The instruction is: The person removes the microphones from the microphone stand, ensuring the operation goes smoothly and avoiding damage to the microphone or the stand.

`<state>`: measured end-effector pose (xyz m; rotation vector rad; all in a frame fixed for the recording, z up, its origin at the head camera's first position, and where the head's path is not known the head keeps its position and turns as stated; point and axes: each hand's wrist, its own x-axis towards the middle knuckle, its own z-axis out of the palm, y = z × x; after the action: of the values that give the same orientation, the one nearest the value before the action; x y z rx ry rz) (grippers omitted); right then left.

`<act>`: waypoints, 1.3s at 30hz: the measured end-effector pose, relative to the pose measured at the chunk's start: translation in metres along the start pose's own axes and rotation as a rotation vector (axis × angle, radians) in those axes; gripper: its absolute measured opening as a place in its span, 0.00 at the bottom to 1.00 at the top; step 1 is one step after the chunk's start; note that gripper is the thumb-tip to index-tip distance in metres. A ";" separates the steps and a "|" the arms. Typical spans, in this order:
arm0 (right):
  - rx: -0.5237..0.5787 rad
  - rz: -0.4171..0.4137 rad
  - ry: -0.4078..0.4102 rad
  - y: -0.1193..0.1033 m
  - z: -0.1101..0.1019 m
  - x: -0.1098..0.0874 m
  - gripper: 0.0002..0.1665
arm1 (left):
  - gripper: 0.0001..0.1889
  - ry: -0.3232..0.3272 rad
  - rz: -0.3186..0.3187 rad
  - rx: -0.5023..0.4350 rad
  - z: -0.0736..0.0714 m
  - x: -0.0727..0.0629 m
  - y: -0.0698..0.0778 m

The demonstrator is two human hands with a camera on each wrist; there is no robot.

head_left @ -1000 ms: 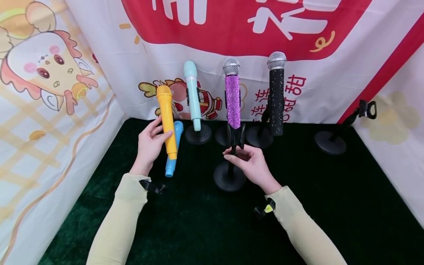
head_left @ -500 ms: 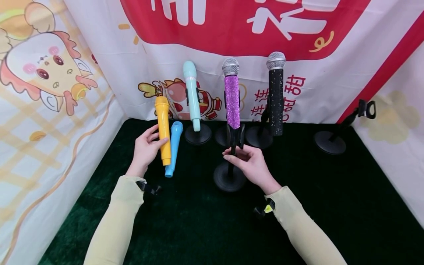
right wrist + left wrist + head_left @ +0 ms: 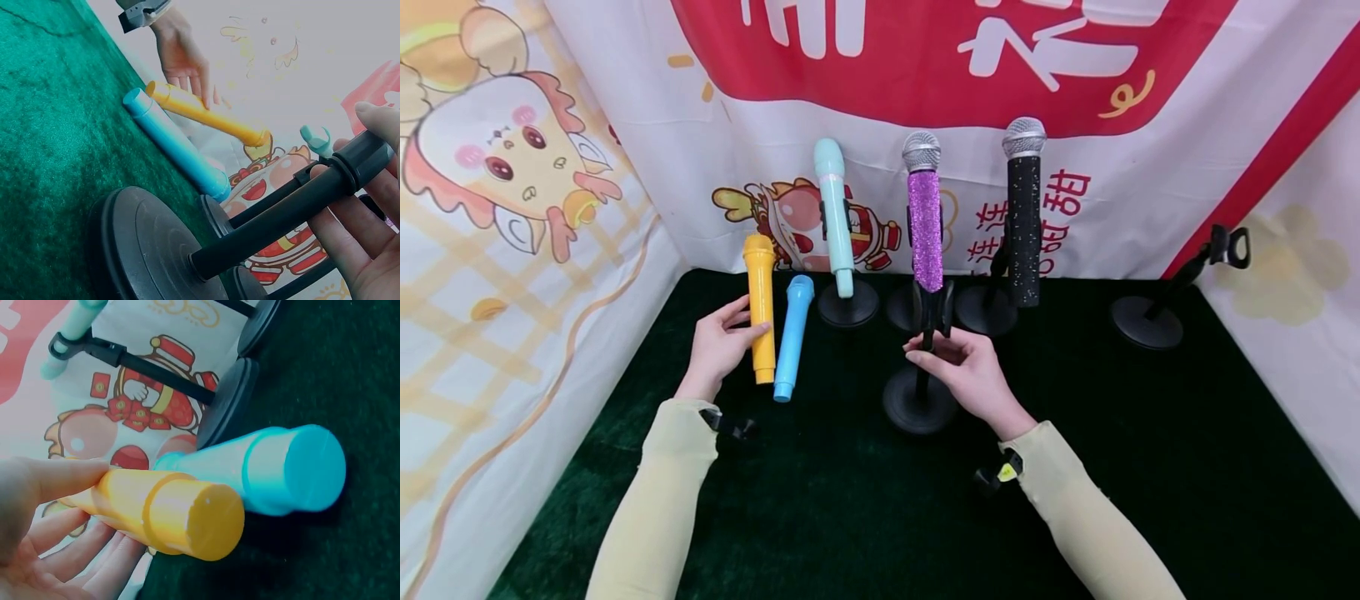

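Note:
My left hand (image 3: 718,346) holds a yellow microphone (image 3: 761,308) between thumb and fingers, its head pointing toward the backdrop. Just right of it a blue microphone (image 3: 793,337) lies on the green cloth. In the left wrist view the yellow microphone's butt end (image 3: 215,520) stands beside the blue one's (image 3: 315,467). My right hand (image 3: 973,375) grips the black post of a microphone stand (image 3: 920,402) below its clip. A glittery purple microphone (image 3: 927,229) with a silver mesh head sits in that clip. The right wrist view shows fingers (image 3: 347,244) around the post.
Behind, a mint microphone (image 3: 835,217) and a speckled black microphone (image 3: 1024,225) rest on stands. Another stand base (image 3: 902,308) shows behind the purple microphone. At the right stands a bare stand (image 3: 1148,322). A printed backdrop (image 3: 775,133) closes off the back of the green cloth (image 3: 850,500).
My left hand has moved left and down toward the cloth with the yellow microphone, which no longer overlaps the blue one in the head view. The right hand stays on the stand.

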<state>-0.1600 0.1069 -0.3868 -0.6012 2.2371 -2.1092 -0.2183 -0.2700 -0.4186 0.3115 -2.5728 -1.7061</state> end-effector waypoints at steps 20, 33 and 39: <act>-0.009 -0.023 0.000 0.002 0.001 -0.001 0.09 | 0.33 -0.137 -0.140 0.098 -0.004 0.005 -0.023; -0.002 -0.028 0.008 0.011 -0.001 0.002 0.10 | 0.34 -0.137 -0.122 0.131 -0.005 0.006 -0.030; 0.006 -0.045 0.005 0.028 -0.004 0.005 0.10 | 0.37 -0.123 -0.103 0.153 -0.005 0.005 -0.029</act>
<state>-0.1732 0.1102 -0.4124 -0.6518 2.2398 -2.1399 -0.2181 -0.2866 -0.4440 0.3614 -2.8306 -1.6109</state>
